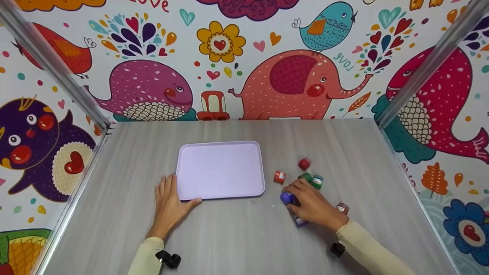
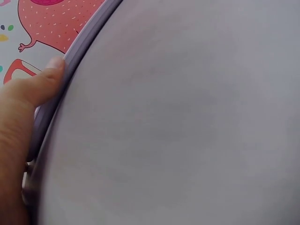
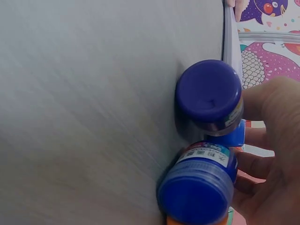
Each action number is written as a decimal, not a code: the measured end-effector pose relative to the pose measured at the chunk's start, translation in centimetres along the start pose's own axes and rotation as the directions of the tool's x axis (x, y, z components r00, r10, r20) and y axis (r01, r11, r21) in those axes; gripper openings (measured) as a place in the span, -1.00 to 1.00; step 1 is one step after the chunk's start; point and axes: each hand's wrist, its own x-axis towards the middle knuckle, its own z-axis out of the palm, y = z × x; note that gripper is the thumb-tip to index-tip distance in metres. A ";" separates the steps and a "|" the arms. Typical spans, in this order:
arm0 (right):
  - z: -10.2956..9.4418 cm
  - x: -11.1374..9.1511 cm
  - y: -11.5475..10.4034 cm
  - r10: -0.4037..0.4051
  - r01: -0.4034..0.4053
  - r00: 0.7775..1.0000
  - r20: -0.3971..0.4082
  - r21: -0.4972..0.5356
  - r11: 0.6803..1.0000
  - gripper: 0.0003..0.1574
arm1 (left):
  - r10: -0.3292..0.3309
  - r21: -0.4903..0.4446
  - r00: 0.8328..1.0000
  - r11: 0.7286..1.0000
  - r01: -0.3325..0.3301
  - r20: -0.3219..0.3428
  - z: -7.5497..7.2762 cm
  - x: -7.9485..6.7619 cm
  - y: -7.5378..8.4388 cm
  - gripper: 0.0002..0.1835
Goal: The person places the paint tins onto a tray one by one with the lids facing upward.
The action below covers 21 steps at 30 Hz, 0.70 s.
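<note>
A lilac tray (image 1: 221, 170) lies on the table. My left hand (image 1: 170, 206) rests at its near left corner, fingers straight along the left side and thumb (image 2: 49, 77) against the near edge. My right hand (image 1: 311, 202) reaches down among small paint jars, its thumb and fingers curled about a blue paint jar (image 1: 287, 198). Closer to the wrist camera stand a purple jar (image 3: 209, 91) and another blue jar (image 3: 199, 183) with a clear-rimmed lid; they partly hide the pinched one in the right wrist view.
Beyond the right hand are a red jar (image 1: 304, 163), an orange-red jar (image 1: 279, 177) and two green jars, one (image 1: 317, 181) at the fingers' right. A brownish jar (image 1: 342, 208) sits beside the right wrist. Patterned panels (image 1: 153, 91) with metal rails (image 1: 420, 68) border the table.
</note>
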 end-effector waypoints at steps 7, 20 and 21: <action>0.1 0.1 -0.1 0.003 -0.004 1.000 0.010 0.015 1.000 -0.42 | -0.003 -0.012 1.000 1.000 0.003 -0.006 0.2 -0.1 -0.2 0.36; 0.0 0.8 0.1 -0.013 0.012 0.999 0.041 0.022 1.000 -0.50 | -0.007 -0.006 1.000 1.000 0.007 -0.008 0.2 0.1 -0.2 0.34; 0.0 0.9 0.2 -0.013 0.012 0.999 0.035 0.024 1.000 -0.52 | -0.007 -0.007 1.000 1.000 0.007 -0.009 0.2 0.1 -0.2 0.34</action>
